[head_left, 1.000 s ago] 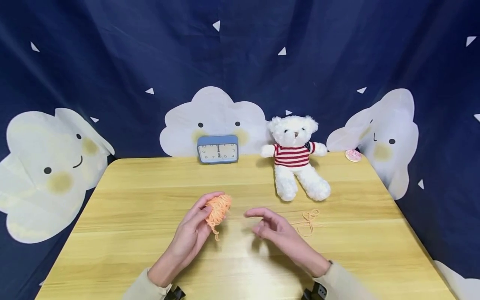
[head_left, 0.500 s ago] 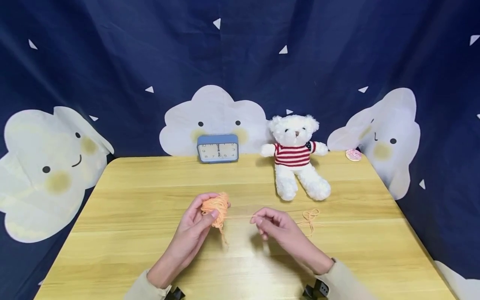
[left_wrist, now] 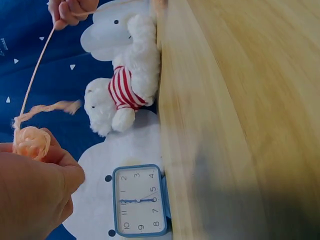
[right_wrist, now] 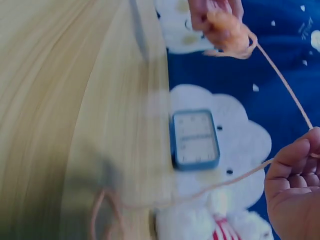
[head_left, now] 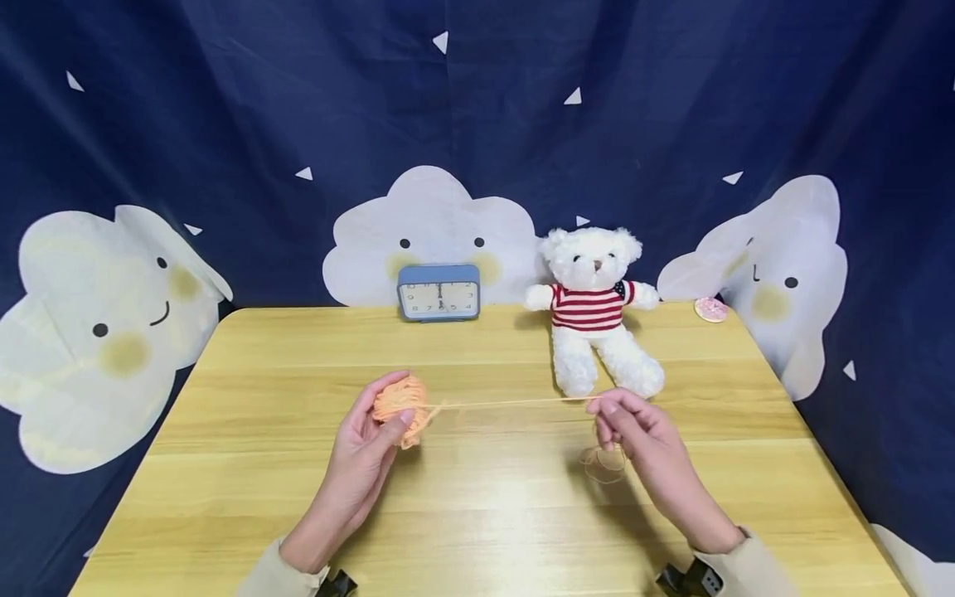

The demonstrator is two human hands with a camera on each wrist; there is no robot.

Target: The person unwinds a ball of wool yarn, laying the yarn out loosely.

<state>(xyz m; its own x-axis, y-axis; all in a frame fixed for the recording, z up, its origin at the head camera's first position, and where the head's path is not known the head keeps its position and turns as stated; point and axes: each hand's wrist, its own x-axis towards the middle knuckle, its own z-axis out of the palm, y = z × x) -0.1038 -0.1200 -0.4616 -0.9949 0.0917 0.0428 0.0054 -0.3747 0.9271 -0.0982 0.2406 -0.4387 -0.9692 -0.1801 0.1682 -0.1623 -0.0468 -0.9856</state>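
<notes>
A dark blue curtain printed with white smiling clouds hangs behind and to both sides of a pale wood-grain table. On the table's far side, right of centre, sits a white teddy bear in a red-and-white striped top. Nearer, the person's left hand has its thumb and fingers wrapped round a bundle of orange yarn, held above the left middle of the table; across from it, the right hand pinches a strand between thumb and forefinger, near the bear's feet. At the far edge, left of the bear, stands a blue desk clock, and in the far right corner lies a small pink disc. Thinnest of all is the yarn strand — pulled straight between the hands — with loose loops below the right one, though I can't tell whether they touch the wood.
</notes>
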